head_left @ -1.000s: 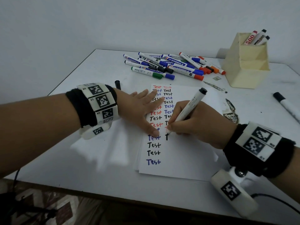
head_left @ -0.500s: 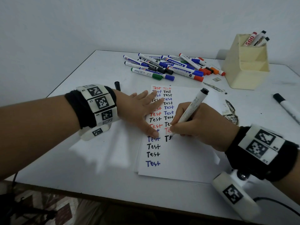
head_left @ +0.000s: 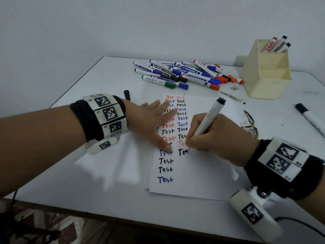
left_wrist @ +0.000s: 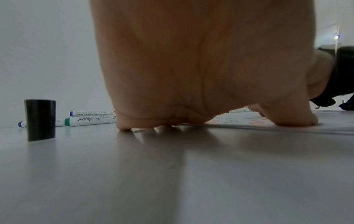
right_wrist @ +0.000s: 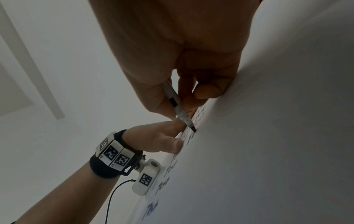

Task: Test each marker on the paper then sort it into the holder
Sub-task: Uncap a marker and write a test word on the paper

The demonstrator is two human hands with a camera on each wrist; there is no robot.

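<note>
White black-tipped marker point(head_left: 205, 122) slants, nib down-left on white paper sheet point(head_left: 193, 173), tail up toward cream plastic holder point(head_left: 267, 74). Right hand point(head_left: 212, 138) pinches it low. Left hand point(head_left: 154, 122) lies flat, fingers spread, pressing paper's left edge.

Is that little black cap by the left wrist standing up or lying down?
Standing upright. The left wrist view shows the black cap on end on the table, apart from the left hand.

A white marker point(head_left: 207, 120) with a black end leans tilted, its black tip on the paper point(head_left: 198, 173) at a half-written black "Te". The paper, near the table's front edge, bears two columns of "Test" in red, black and blue. Capped markers point(head_left: 182, 74) lie heaped toward the back edge. The cream holder point(head_left: 265, 80), near the back right corner, holds three markers upright.
</note>
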